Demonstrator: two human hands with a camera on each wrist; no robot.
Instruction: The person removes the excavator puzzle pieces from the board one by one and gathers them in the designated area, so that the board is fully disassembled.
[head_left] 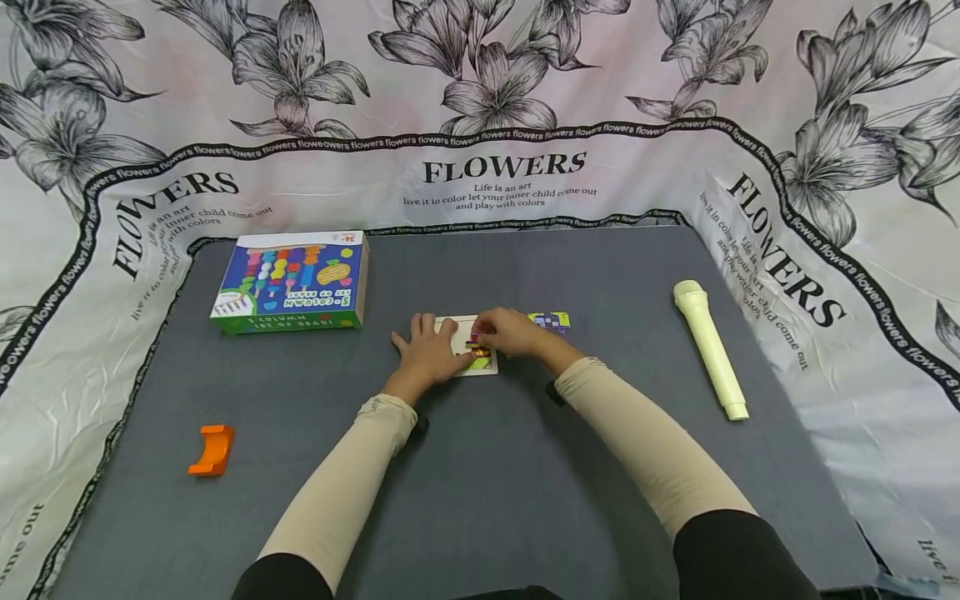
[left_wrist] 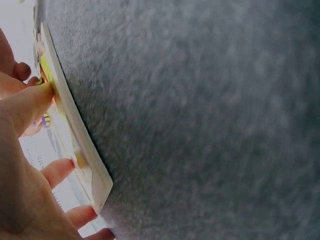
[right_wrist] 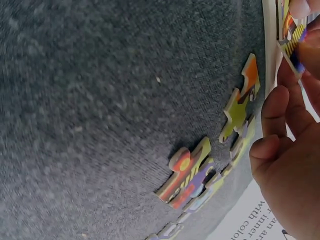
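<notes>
A small puzzle board with a pale frame lies in front of me, some colored pieces in its lower right part. My left hand rests on its left side, fingers spread. In the left wrist view, the thumb of that hand presses near the pieces, while other fingertips touch the board's frame. From the right, my right hand reaches over the board and pinches a puzzle piece with yellow-and-dark stripes at its edge. Loose puzzle pieces lie just right of the board, partly behind the right hand.
A blue and green toy box stands at the back left of the grey table. An orange curved block lies at the front left. On the right is a pale yellow tube. Flower-printed cloth surrounds the table.
</notes>
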